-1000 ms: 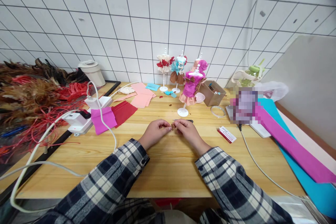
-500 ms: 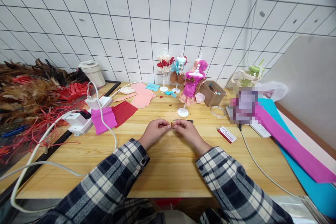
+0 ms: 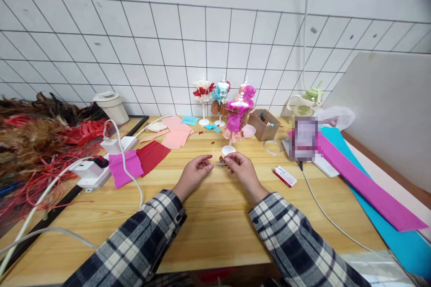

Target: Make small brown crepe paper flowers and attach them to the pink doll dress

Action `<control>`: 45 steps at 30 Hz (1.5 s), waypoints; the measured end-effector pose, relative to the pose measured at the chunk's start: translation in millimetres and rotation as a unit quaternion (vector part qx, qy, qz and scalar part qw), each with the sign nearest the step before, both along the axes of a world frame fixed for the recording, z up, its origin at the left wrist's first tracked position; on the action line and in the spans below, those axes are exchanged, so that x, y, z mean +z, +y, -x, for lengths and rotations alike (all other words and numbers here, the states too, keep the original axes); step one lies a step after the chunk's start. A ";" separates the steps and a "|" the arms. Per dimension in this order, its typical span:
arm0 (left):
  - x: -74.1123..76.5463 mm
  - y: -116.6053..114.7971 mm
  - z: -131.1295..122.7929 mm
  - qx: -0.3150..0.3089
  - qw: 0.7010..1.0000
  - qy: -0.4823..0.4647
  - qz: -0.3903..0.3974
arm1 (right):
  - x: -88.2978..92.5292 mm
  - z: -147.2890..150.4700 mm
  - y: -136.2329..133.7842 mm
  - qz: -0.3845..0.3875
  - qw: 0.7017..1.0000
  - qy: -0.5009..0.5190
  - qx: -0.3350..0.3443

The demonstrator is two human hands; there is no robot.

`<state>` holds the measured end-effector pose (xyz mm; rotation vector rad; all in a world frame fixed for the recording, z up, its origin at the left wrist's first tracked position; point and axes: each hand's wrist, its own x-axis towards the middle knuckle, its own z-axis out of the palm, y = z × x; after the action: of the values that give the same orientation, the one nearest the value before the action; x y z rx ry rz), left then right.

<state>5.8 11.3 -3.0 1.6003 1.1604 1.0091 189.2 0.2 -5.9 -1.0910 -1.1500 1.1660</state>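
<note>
My right hand (image 3: 243, 171) pinches a small brown paper piece (image 3: 221, 159) between thumb and fingertips. A little to its left is my left hand (image 3: 194, 174), open, its thumb and fingers apart with nothing visible in them. Under the brown piece lies part of a metal tool (image 3: 220, 164), mostly hidden by my right hand. Just behind stands a small white dress form (image 3: 229, 149) in a magenta paper dress (image 3: 235, 119) with a peach skirt. Further back are several more dress forms, one with a cream and red top (image 3: 203, 92) and one with a blue top (image 3: 220, 94).
Peach paper (image 3: 175, 133), red paper (image 3: 152, 156) and magenta paper (image 3: 125, 168) lie left, beside a power strip (image 3: 90, 179) with loose cables. At right are a brown box (image 3: 264, 128), a red-and-white packet (image 3: 284, 176), a pixelated device (image 3: 304, 139) and long paper strips (image 3: 367, 184).
My left hand has come away from the brown paper piece, which stays in my right hand. The camera view has shifted slightly upward and to the right.
</note>
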 end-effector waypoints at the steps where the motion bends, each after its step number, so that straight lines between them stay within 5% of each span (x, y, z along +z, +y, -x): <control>1: -0.5 8.0 -1.8 0.020 1.000 0.015 -0.004 | 1.9 -2.2 1.1 -0.007 1.000 0.019 -0.017; 7: -8.5 61.7 -47.2 0.028 0.998 0.006 -0.063 | 14.4 -11.7 1.7 -0.099 0.993 0.037 -0.061; 12: -14.7 80.3 -86.7 0.016 0.987 0.040 -0.153 | 22.0 -17.9 2.6 -0.129 0.990 0.028 -0.042; 20: -21.8 98.8 -92.4 -0.058 0.984 0.090 -0.143 | 16.8 -14.4 8.9 -0.104 0.994 0.022 -0.038; 31: -18.1 62.0 -37.2 0.044 0.984 0.158 -0.074 | 1.2 -20.4 13.1 -0.086 0.996 0.000 -0.027; 38: -16.9 28.0 2.2 0.049 0.984 0.159 -0.061 | -3.8 -17.4 5.4 -0.109 0.992 -0.058 -0.003; 45: -23.4 16.7 2.6 0.056 0.984 0.155 -0.068 | 29.8 12.7 -16.1 -0.163 0.984 -0.076 -0.012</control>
<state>3.2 28.0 -26.5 1.8655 1.4292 0.9488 176.5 -15.9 23.9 -0.9481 -1.3882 0.8481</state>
